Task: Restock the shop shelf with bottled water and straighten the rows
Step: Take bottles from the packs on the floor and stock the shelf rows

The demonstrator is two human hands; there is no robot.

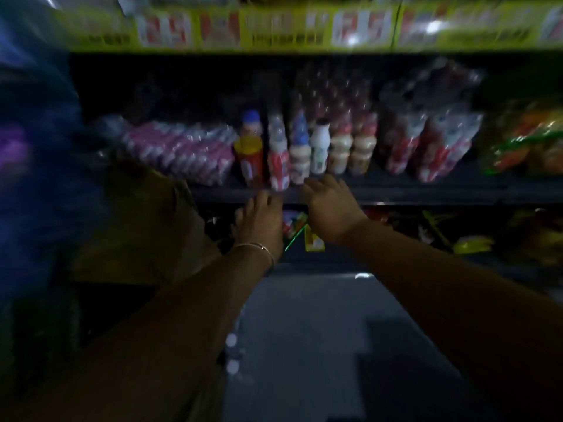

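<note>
A: Where were the hands, measured from the shelf edge (pixel 396 194)?

B: Both were at its front lip. The left hand (pixel 260 219) hung just under the edge, knuckles up, with a thin bangle (pixel 256 247) on the wrist. The right hand (pixel 330 204) lay across the edge, its fingertips reaching toward the feet of the small bottles.

A: How were the fingers set?

B: On the left hand they bent loosely downward and I saw nothing in them. On the right they looked relaxed and slightly spread, but the blur hid whether they touched a bottle. I could not tell more than that.

A: And the bottles?

B: A row of small bottles (pixel 304 150) stood upright just behind the shelf edge, straight above the hands. A red-labelled bottle (pixel 278 159) stood nearest the lip, between a yellow-and-red bottle with a blue cap (pixel 250 147) and the pale ones. A white bottle (pixel 320 147) stood in the same row, further along from the red-labelled one.

A: What flanked that row?

B: On the left hand's side lay a shrink-wrapped pack with pink labels (pixel 179 150), on its side. On the right hand's side stood wrapped packs with red labels (pixel 426 144), and beyond them orange and green packets (pixel 527 138). Above the shelf edge ran a yellow strip of price tags (pixel 274 28), too blurred to read.
</note>
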